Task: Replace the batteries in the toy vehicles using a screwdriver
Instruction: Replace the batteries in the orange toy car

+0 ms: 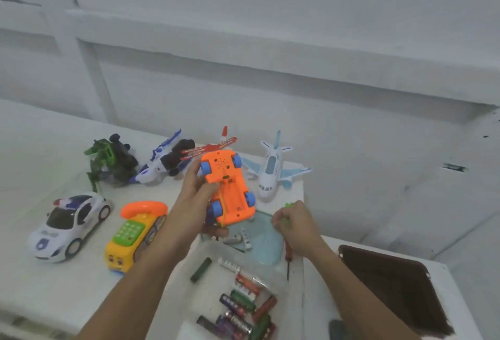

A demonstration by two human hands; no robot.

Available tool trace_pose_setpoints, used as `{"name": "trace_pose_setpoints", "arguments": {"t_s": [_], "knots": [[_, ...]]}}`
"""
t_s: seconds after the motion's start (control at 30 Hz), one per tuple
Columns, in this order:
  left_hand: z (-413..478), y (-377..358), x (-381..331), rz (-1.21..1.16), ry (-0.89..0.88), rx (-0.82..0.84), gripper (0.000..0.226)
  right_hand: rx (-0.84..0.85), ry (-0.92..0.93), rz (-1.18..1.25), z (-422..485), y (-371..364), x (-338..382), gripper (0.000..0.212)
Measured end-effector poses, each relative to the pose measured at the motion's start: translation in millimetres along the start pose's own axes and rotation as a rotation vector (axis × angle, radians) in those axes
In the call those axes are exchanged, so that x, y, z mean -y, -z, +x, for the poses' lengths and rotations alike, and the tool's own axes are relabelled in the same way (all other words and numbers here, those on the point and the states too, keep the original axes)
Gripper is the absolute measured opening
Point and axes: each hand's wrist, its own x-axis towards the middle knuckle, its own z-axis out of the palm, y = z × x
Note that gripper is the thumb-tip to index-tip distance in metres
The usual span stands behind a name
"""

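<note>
Orange toy car [228,185], belly up at frame centre, sits in the left grip [197,191], fingers curled round its side; likely light, stiff, slick plastic, best clamped across the body between wheels. Right grip [295,227], just lower right, is wrapped round the screwdriver [287,251].

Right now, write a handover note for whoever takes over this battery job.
Left hand grips the orange car, underside up.
Right hand grips the screwdriver at the blue tray.
Loose batteries lie at the near edge.
Whether the car's battery cover is off: unclear.
Police car, phone bus and plane wait on the table, not in hand.
</note>
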Motion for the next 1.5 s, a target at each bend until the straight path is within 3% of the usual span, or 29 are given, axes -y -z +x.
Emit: {"name": "trace_pose_setpoints", "arguments": {"t_s": [0.17,0.63,0.8,1.0,1.4,1.5], "knots": [[29.7,26.3,5.2,-0.075,0.074,0.07,0.043,-0.099,-0.057,-0.118,-7.3,-12.6,10.7,0.013],[59.0,55.5,18.6,-0.112,0.127,0.138,0.048,-0.272,-0.181,0.018,-15.8,-3.2,39.4,0.013],[60.8,62.4,20.4,-0.133,0.165,0.112,0.045,-0.206,-0.123,0.008,-7.2,-7.7,58.8,0.015],[60.4,64.9,25.8,-0.143,0.19,0.087,0.048,0.007,-0.04,-0.165,13.0,-21.5,76.8,0.021],[59.9,63.4,32.7,-0.199,0.176,0.085,0.051,0.114,-0.002,-0.387,28.6,-34.2,85.1,0.019],[60.5,63.2,35.6,-0.2,0.153,0.122,0.051,0.076,-0.076,-0.196,26.5,-19.7,93.3,0.029]]}}
